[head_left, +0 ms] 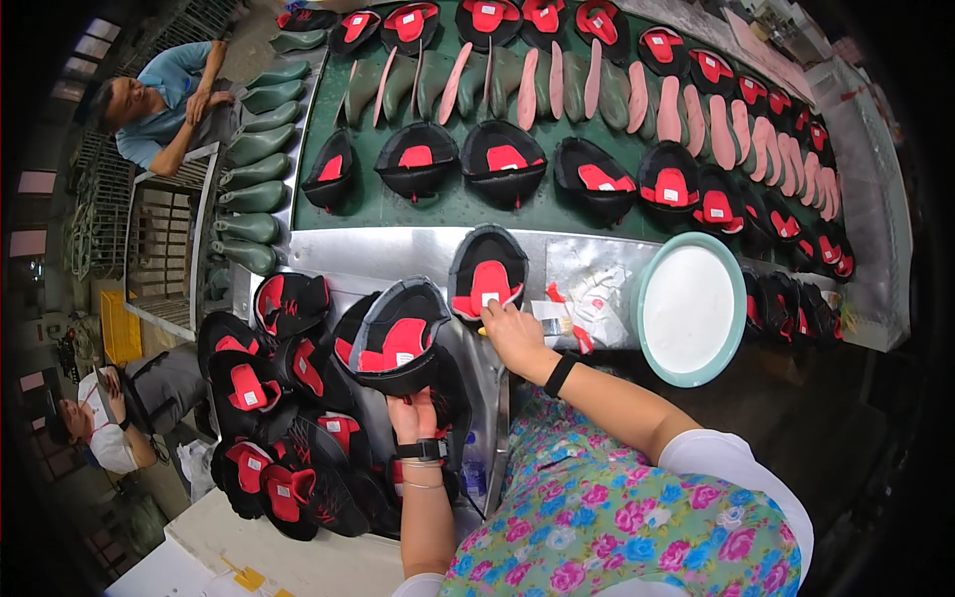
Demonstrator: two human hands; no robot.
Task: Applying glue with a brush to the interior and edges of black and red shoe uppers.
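Shoe (400, 340), black and red, beside pile (249, 390); left hand (413, 413), fingers grasping its near edge; right hand (517, 340), fingers clenched round brush (559, 320); may tip if the left hold loosens, or stain if white from nearby bowl (738, 318) drips.

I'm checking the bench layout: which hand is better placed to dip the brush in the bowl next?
Probably the right. The right hand holds the brush and is nearer the bowl; the left hand is farther off and supports a shoe upper.
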